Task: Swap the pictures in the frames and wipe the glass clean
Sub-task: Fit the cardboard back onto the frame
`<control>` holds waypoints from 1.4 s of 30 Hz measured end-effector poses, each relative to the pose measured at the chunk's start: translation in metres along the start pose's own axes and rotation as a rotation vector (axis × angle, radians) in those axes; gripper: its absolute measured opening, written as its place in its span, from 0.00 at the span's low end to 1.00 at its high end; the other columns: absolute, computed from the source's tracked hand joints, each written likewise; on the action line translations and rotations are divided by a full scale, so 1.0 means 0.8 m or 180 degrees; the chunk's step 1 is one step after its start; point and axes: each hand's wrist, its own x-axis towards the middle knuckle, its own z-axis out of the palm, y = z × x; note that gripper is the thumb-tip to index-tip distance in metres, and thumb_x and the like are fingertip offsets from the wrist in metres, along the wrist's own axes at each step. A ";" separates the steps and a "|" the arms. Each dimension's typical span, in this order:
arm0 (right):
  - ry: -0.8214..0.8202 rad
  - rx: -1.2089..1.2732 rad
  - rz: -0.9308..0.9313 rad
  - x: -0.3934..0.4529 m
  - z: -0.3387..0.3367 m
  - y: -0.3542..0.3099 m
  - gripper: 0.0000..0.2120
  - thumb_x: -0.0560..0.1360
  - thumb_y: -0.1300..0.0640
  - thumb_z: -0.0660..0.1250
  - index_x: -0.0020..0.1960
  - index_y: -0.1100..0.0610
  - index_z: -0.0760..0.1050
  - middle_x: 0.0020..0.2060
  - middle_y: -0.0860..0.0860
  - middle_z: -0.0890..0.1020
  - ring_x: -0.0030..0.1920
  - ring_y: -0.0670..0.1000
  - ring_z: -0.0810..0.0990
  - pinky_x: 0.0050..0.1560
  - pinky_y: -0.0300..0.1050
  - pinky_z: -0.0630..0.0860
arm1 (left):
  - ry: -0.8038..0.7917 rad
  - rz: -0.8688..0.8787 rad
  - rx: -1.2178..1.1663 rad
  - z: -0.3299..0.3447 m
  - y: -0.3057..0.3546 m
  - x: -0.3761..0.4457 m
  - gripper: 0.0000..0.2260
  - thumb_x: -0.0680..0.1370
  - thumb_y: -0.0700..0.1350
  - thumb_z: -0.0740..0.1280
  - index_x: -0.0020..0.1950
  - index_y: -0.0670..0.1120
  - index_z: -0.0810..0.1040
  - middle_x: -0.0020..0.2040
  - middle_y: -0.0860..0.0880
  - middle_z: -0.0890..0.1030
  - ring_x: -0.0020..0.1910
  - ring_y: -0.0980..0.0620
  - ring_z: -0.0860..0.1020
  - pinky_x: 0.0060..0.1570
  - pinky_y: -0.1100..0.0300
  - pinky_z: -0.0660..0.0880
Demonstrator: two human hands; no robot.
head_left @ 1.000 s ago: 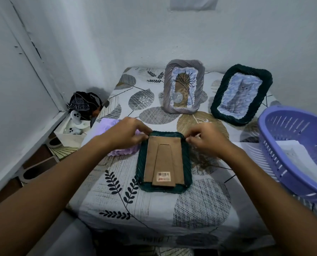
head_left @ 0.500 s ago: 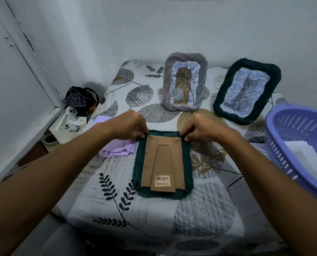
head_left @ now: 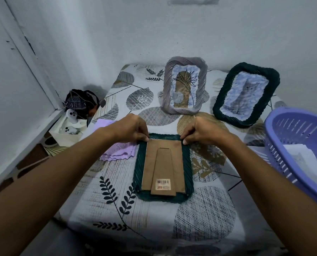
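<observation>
Face-down green frame (head_left: 163, 197), hands (head_left: 130, 129) (head_left: 203, 131) pinching backing board (head_left: 163, 163) top corners

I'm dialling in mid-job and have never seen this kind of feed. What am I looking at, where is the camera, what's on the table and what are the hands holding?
There is no machine here: a person works with bare hands, and the single camera sits on their head, looking forward and down. The left hand and right hand each pinch a top corner of the brown backing board of a dark green frame that lies face down on the leaf-patterned tablecloth. The board's top edge looks slightly lifted. A lilac cloth lies beside the frame, partly under the left wrist. Further back stand a grey frame with a plant picture and another green frame with a cat picture. At the right edge is a purple basket with white paper inside.
</observation>
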 end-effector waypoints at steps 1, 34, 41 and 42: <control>-0.0001 0.0075 0.0005 0.001 0.001 0.001 0.07 0.68 0.59 0.77 0.45 0.54 0.85 0.40 0.46 0.85 0.38 0.39 0.78 0.37 0.27 0.69 | 0.0000 -0.0038 -0.0048 0.000 0.000 0.000 0.05 0.69 0.43 0.77 0.43 0.44 0.86 0.40 0.49 0.84 0.37 0.56 0.80 0.39 0.66 0.74; 0.0762 0.0395 -0.0091 -0.015 0.035 0.010 0.04 0.72 0.61 0.73 0.46 0.56 0.85 0.39 0.47 0.83 0.41 0.44 0.80 0.47 0.43 0.78 | 0.0502 -0.0119 0.0157 0.014 0.017 -0.019 0.06 0.71 0.40 0.75 0.47 0.44 0.86 0.43 0.48 0.81 0.41 0.51 0.78 0.43 0.59 0.74; 0.1429 0.0494 -0.0199 -0.094 0.077 -0.016 0.07 0.74 0.58 0.71 0.51 0.57 0.82 0.46 0.50 0.74 0.43 0.45 0.74 0.44 0.36 0.70 | 0.1572 -0.0641 -0.0244 0.057 0.077 -0.109 0.06 0.72 0.41 0.74 0.48 0.44 0.84 0.39 0.50 0.78 0.36 0.59 0.74 0.37 0.65 0.69; 0.1422 0.0528 -0.0226 -0.111 0.086 -0.020 0.06 0.74 0.59 0.71 0.50 0.58 0.82 0.46 0.50 0.74 0.43 0.43 0.73 0.43 0.33 0.69 | 0.1607 -0.0685 -0.0338 0.066 0.085 -0.124 0.06 0.71 0.41 0.74 0.47 0.44 0.84 0.39 0.50 0.78 0.36 0.58 0.75 0.37 0.64 0.70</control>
